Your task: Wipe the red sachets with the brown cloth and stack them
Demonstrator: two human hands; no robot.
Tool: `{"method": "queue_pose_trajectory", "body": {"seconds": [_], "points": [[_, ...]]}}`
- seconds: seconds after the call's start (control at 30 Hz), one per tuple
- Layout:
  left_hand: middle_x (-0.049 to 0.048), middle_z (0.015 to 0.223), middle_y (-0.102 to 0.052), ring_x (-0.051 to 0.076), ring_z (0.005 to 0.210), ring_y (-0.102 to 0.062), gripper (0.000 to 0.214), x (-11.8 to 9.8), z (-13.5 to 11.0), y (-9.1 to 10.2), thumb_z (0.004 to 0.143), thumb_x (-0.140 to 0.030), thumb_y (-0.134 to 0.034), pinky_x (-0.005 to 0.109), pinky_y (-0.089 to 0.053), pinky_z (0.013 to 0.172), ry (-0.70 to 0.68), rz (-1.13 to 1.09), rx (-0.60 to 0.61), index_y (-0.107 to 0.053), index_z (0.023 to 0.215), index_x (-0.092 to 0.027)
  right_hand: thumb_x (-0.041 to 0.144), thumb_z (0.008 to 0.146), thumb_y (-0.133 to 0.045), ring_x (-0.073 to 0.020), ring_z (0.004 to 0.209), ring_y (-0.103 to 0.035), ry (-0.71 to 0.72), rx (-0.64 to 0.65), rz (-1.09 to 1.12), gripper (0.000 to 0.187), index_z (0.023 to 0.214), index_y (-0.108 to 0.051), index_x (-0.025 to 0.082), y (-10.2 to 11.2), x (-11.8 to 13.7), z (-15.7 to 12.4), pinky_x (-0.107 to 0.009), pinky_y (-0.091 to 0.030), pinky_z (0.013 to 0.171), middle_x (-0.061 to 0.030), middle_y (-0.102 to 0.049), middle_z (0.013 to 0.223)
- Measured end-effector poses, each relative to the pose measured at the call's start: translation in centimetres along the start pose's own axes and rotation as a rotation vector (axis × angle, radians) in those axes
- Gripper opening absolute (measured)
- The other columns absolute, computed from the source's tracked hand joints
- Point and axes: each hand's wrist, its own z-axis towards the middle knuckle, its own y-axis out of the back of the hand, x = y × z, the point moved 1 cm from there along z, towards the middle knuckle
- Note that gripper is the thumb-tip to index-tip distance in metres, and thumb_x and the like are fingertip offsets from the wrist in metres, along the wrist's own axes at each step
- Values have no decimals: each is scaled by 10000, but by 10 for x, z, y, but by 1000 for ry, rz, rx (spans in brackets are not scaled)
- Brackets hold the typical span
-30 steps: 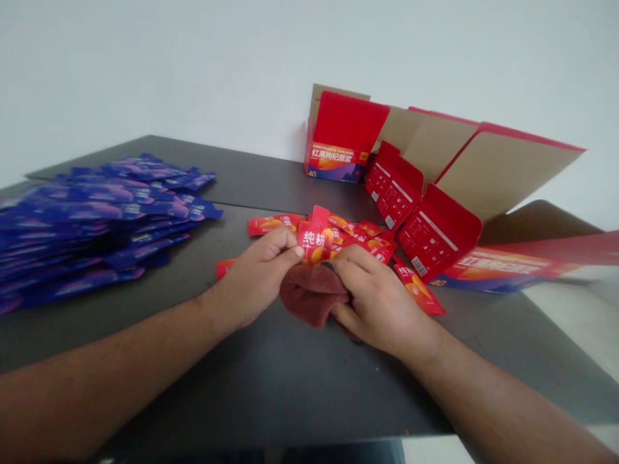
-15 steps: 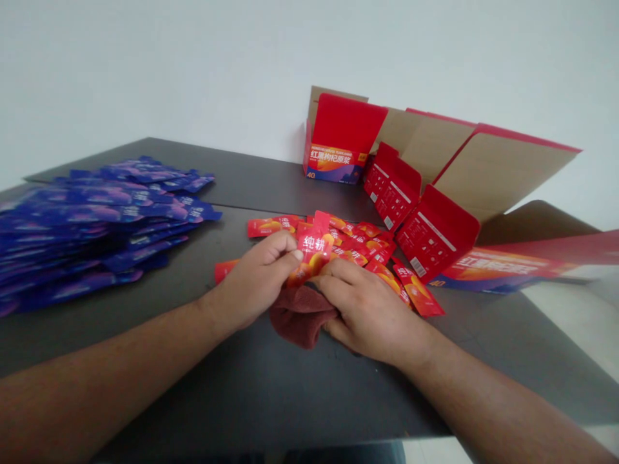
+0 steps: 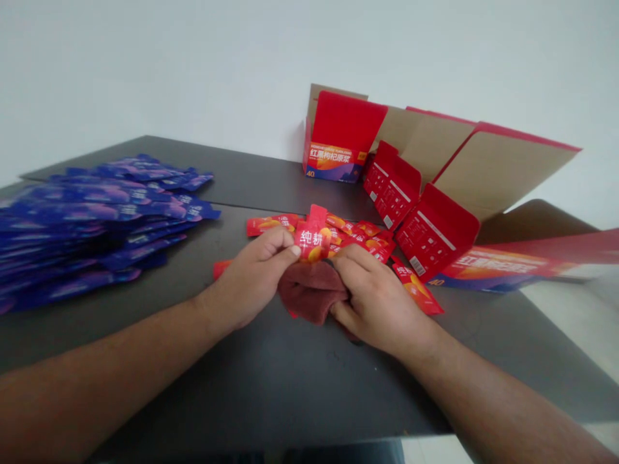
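My left hand pinches a red sachet with Chinese print between thumb and fingers, its lower end hidden in a maroon terry cloth. My right hand grips that cloth from the right, right up against the sachet. Behind both hands lies a scattered group of similar red sachets, and one more red sachet lies just past my right fingers.
A large pile of blue sachets covers the left of the dark table. At the back stands an open red display box. Flattened red-and-kraft cardboard cartons lean at the right, beside the table's corner.
The cloth has risen back up the sachet after dropping lower half a second ago. My hands have come closer together, and the sachet sits slightly higher.
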Motion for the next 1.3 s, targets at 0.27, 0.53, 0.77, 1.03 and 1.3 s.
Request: {"method": "queue_pose_trajectory", "body": {"seconds": [0.27,0.53,0.77,1.03,1.3], "points": [[-9,785,-525,168,729,-467,220,1,0,0,976,-304,-616,313,-402,631,0,40,-10,-515,796,-226,116,931,-622,-250,925,-642,22,43,4,128,1027,-651,195,0,1,2,-380,-549,801,-93,-689,1031],[-14,781,-513,161,726,-456,237,3,1,3,997,-289,-613,308,-395,632,-20,85,1,-518,790,-223,107,917,-648,-245,964,-660,98,116,58,141,1028,-651,195,-2,0,1,-363,-555,826,-89,-701,1047],[22,906,-712,197,801,-631,145,7,1,2,1015,-332,-655,348,-528,731,34,-4,193,-657,918,-225,122,884,-669,-233,887,-628,-117,-223,28,171,955,-569,241,10,-22,6,-360,-525,771,-43,-643,948],[25,939,-722,213,902,-653,142,0,-3,2,1012,-292,-623,370,-534,843,-31,99,220,-654,898,-212,152,896,-673,-227,888,-629,-126,-174,62,144,977,-591,238,13,-29,7,-362,-510,766,-38,-646,949],[8,926,-687,206,947,-643,149,-7,-3,-1,1008,-274,-607,355,-498,871,-70,109,238,-617,870,-217,162,889,-667,-236,898,-640,-121,-132,87,129,933,-577,243,12,-29,7,-367,-511,774,-43,-656,940]]}}
